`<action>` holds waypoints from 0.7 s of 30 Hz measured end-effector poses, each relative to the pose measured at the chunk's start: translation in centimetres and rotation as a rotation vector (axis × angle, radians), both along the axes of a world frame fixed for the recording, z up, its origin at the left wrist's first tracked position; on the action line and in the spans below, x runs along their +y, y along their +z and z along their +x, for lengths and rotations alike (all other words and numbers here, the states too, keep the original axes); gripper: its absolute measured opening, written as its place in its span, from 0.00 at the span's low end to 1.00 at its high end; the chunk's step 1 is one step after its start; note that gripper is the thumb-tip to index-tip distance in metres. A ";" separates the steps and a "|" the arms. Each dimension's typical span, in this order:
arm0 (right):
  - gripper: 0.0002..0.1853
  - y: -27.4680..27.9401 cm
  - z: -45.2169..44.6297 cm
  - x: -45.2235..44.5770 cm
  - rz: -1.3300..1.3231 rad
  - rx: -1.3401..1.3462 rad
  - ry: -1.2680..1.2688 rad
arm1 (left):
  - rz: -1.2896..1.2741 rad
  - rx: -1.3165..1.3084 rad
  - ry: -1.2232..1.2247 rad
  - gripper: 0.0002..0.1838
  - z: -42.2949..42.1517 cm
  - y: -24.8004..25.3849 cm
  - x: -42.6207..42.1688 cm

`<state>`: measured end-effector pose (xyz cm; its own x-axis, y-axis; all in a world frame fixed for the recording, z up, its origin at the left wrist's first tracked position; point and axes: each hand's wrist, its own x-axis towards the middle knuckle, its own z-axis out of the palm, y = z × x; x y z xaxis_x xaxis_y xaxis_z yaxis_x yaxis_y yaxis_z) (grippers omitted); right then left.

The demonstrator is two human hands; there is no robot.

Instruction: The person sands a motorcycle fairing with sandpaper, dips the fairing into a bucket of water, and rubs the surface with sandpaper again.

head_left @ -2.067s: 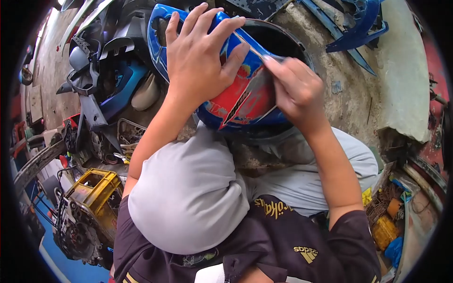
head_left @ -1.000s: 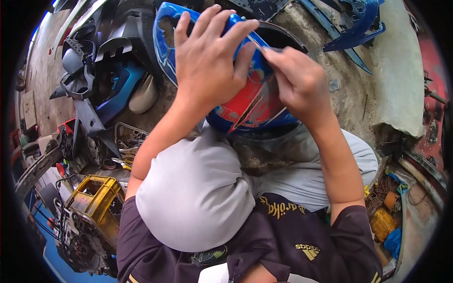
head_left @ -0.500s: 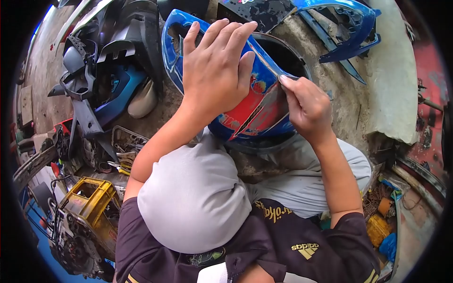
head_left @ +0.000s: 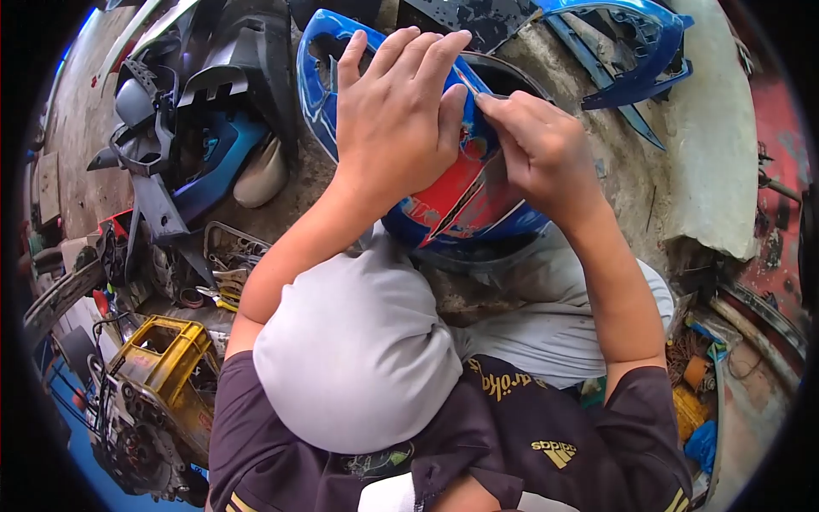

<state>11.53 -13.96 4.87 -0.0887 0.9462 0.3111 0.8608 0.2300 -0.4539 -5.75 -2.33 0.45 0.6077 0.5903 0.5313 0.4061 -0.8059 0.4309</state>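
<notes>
A blue and red plastic panel [head_left: 445,198] with worn, scratched paint lies in front of my knees, over a round black basin [head_left: 503,78]. Spread flat on the panel's left part is my left hand [head_left: 399,111], its fingers apart and pointing away from me. My right hand [head_left: 546,154] is closed in a pinch at the panel's upper right edge. Whatever lies between its thumb and fingers, if anything, is too small to make out.
Dark fairing parts [head_left: 230,77] and a teal-blue piece [head_left: 222,162] lie at the left. Below them are a yellow crate [head_left: 166,354] and an engine [head_left: 141,435]. Another blue panel [head_left: 644,51] lies at the upper right, beside a pale slab [head_left: 712,145].
My right hand has moved back and forth along the panel's edge, now further up and left than half a second ago. My left hand has stayed flat on the panel, which has shifted slightly.
</notes>
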 end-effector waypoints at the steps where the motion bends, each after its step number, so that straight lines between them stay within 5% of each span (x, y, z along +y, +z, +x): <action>1: 0.17 0.2 -0.1 -0.7 -0.007 -0.021 -0.029 | -0.037 -0.012 -0.027 0.27 -0.1 0.4 0.0; 21: 0.20 -0.5 -0.3 0.1 0.028 -0.059 -0.011 | -0.034 -0.054 -0.028 0.34 -0.3 0.1 -0.2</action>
